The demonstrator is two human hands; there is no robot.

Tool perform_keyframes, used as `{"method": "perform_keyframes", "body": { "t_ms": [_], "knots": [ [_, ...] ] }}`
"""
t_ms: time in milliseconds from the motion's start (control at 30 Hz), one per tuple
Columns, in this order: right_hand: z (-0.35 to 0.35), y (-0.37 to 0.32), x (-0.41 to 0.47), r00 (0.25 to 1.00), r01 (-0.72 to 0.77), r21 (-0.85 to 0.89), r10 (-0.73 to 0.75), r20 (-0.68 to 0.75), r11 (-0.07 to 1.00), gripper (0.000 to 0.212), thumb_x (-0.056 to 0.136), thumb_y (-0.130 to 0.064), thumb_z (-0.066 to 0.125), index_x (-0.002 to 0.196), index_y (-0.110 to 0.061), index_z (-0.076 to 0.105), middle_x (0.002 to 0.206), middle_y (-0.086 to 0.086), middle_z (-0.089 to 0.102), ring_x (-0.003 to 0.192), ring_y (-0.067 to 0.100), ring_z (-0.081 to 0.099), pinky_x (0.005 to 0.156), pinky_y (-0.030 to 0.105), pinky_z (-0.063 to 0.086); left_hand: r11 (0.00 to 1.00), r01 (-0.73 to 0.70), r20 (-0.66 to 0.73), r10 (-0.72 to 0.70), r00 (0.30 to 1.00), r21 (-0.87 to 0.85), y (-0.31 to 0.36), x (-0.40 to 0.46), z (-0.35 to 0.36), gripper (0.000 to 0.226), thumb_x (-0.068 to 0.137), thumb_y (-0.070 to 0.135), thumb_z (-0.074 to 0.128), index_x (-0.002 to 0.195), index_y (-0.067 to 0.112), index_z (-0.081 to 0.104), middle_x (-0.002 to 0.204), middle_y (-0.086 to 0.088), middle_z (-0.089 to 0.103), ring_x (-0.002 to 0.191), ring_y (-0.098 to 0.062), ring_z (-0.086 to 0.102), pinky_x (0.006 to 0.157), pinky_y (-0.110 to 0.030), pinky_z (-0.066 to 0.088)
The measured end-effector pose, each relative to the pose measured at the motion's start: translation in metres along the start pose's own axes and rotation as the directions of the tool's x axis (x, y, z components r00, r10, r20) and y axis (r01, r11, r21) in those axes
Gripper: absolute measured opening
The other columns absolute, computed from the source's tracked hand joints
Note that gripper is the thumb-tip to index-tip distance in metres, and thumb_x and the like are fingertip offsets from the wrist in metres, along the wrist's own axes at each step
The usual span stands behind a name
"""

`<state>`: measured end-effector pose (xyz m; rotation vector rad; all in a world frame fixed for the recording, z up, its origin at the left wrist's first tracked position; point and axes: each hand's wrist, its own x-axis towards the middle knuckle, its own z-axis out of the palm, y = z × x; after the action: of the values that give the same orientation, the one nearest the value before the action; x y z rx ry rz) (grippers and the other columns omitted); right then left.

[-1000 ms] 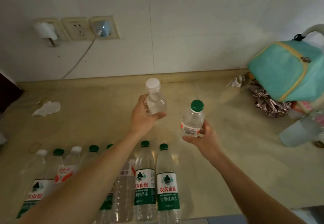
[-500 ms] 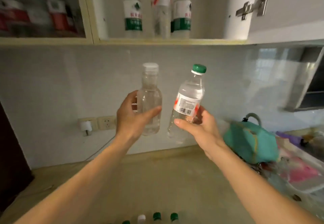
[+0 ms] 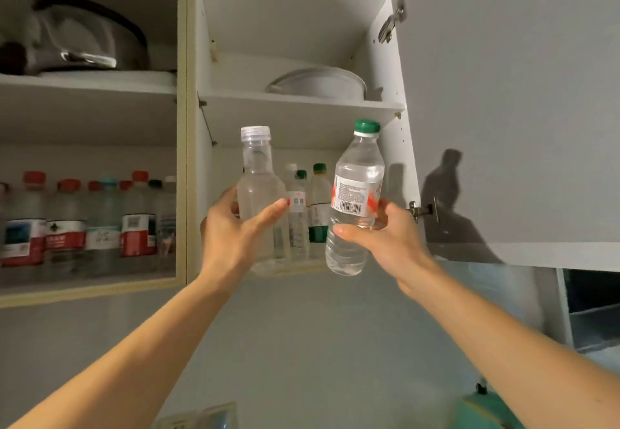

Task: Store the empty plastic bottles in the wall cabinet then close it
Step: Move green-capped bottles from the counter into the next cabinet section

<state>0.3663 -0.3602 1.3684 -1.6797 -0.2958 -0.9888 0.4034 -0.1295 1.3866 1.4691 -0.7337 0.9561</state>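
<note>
My left hand grips a clear bottle with a clear cap, held upright in front of the open wall cabinet. My right hand grips a clear bottle with a green cap, tilted slightly left, just right of the other. Both bottles are level with the cabinet's lower shelf, in front of its opening. Behind them on that shelf stand three stored bottles. The cabinet door is swung open to the right.
The left compartment's lower shelf holds several bottles with red caps and labels. A pot sits on its upper shelf, and a white dish on the right compartment's upper shelf. A wall socket and a teal bag show at the bottom edge.
Both hands have lifted their bottles from above the counter up to the cabinet's lower shelf. The view has tilted upward, and the counter with its row of bottles has left the frame.
</note>
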Motion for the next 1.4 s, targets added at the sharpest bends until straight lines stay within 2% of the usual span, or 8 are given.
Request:
{"method": "perform_keyframes", "body": {
  "t_ms": [133,333,500,600,700,867,1067,1400],
  "knots": [
    [-0.003,0.008,0.030,1.000,-0.005,-0.055,0.005,-0.012,0.998,0.045,0.063,-0.039,0.092,0.098,-0.036,0.064,0.086,-0.028,0.071,0.076,-0.008,0.067,0.066,0.021,0.049,0.995,0.074,0.008,-0.075,0.997,0.068,-0.011,0.024,0.015,0.031,0.078,0.054,0.079,0.101,0.042,0.061,0.083,0.027,0.069,0.077,0.010,0.064,0.051,-0.008,0.046],
    [0.005,0.036,0.071,0.996,-0.077,-0.076,0.074,-0.039,0.994,0.052,0.063,-0.036,0.093,0.107,-0.033,0.064,0.095,-0.013,0.073,0.087,0.007,0.069,0.072,0.028,0.053,0.956,0.215,-0.032,-0.212,0.977,0.200,-0.046,0.045,0.044,0.035,0.080,0.055,0.077,0.102,0.035,0.057,0.091,0.019,0.062,0.082,-0.005,0.061,0.061,-0.022,0.044],
    [0.010,0.064,0.096,0.988,-0.152,-0.146,0.152,-0.008,0.977,0.064,0.067,-0.050,0.087,0.121,-0.027,0.062,0.109,-0.005,0.071,0.100,0.018,0.067,0.094,0.046,0.055,0.923,0.220,0.012,-0.236,0.972,0.315,-0.079,0.056,0.054,0.028,0.085,0.051,0.073,0.095,0.029,0.058,0.088,0.010,0.065,0.085,-0.016,0.065,0.060,-0.025,0.045],
    [0.010,0.068,0.111,0.985,-0.144,-0.243,0.161,0.055,0.959,0.071,0.071,-0.053,0.085,0.128,-0.021,0.057,0.116,-0.002,0.067,0.105,0.021,0.064,0.096,0.044,0.054,0.866,0.226,0.081,-0.291,0.953,0.447,-0.086,0.073,0.059,0.035,0.089,0.053,0.068,0.094,0.020,0.060,0.086,0.003,0.065,0.076,-0.014,0.061,0.058,-0.027,0.042],
    [0.014,0.075,0.119,0.988,-0.112,-0.291,0.139,0.073,0.950,0.056,0.077,-0.051,0.082,0.119,-0.021,0.062,0.108,-0.004,0.070,0.098,0.017,0.066,0.091,0.038,0.055,0.806,0.186,0.103,-0.291,0.951,0.562,-0.093,0.080,0.066,0.036,0.093,0.051,0.065,0.081,0.020,0.051,0.077,0.003,0.058,0.067,-0.009,0.052,0.053,-0.025,0.033],
    [0.019,0.088,0.130,0.991,-0.094,-0.308,0.118,0.062,0.947,0.052,0.079,-0.051,0.080,0.121,-0.026,0.064,0.110,-0.006,0.071,0.100,0.017,0.067,0.089,0.036,0.054,0.795,0.185,0.145,-0.323,0.935,0.577,-0.103,0.085,0.084,0.040,0.095,0.052,0.061,0.102,0.018,0.042,0.080,0.009,0.047,0.068,-0.003,0.043,0.054,-0.022,0.029],
    [0.021,0.101,0.143,0.989,-0.112,-0.294,0.136,0.062,0.949,0.045,0.082,-0.044,0.080,0.121,-0.028,0.065,0.108,-0.008,0.070,0.096,0.015,0.064,0.081,0.030,0.047,0.800,0.180,0.151,-0.319,0.936,0.573,-0.112,0.087,0.113,0.050,0.094,0.053,0.061,0.116,0.010,0.052,0.092,0.000,0.058,0.080,-0.018,0.055,0.059,-0.029,0.035],
    [0.020,0.112,0.159,0.977,-0.166,-0.354,0.203,0.069,0.920,0.055,0.082,-0.041,0.080,0.129,-0.019,0.063,0.119,0.004,0.070,0.107,0.025,0.066,0.098,0.042,0.053,0.807,0.267,0.108,-0.375,0.921,0.527,-0.125,0.095,0.146,0.061,0.093,0.049,0.065,0.133,0.006,0.047,0.124,-0.013,0.063,0.102,-0.029,0.059,0.078,-0.034,0.042]
  ]
}}
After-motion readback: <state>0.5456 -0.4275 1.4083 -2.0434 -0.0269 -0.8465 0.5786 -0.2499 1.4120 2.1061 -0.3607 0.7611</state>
